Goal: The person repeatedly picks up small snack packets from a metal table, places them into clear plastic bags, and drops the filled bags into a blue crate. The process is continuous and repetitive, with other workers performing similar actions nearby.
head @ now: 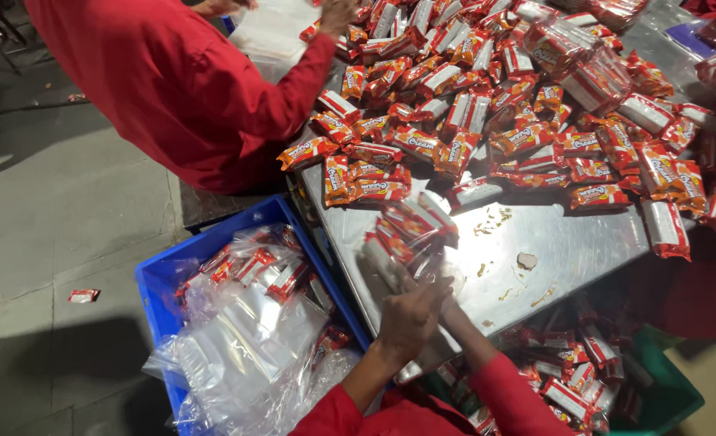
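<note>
My left hand [410, 316] and my right hand [445, 300] meet at the near edge of a steel table [568, 250]. Together they grip a clear plastic bag [406, 238] filled with several red-and-orange snack packets; the bag is blurred and tilts up to the left. My right hand is mostly hidden behind the left one. A large heap of the same snack packets [487, 105] covers the far half of the table.
A blue crate [157, 282] at lower left holds filled clear bags. A green crate [665, 396] with packets sits under the table at right. A person in red [180, 81] reaches over the heap's far left. Crumbs [526, 260] dot the table; one packet [83, 295] lies on the floor.
</note>
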